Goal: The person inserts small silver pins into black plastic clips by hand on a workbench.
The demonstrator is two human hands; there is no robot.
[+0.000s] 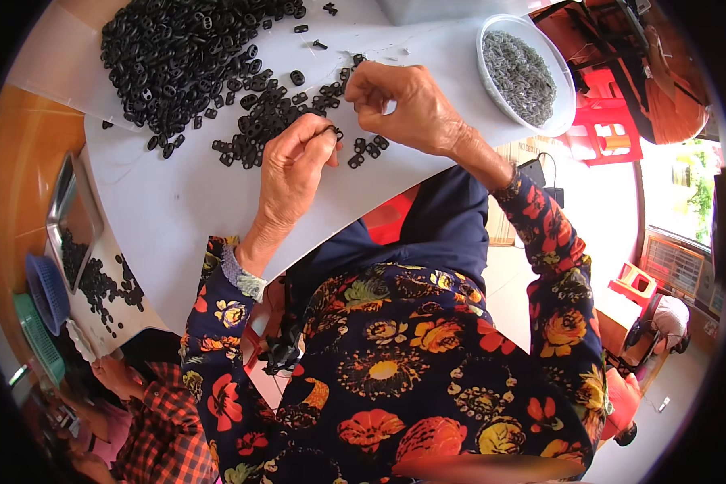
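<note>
Above the table, my left hand is closed, pinching a small black plastic part between thumb and fingertips. To its right and slightly farther off, my right hand is closed with the fingers curled in; whatever it may hold is hidden. Between and beyond the hands lies a loose spread of the same black parts, oval with two holes. A few more black parts rest just below my right hand. A large heap of them fills the far left.
A round clear tub of small silvery pieces stands at the right on the white table. At left, a metal tray and scattered black parts lie on another surface. A person in a checked shirt sits at lower left. Red stools stand at right.
</note>
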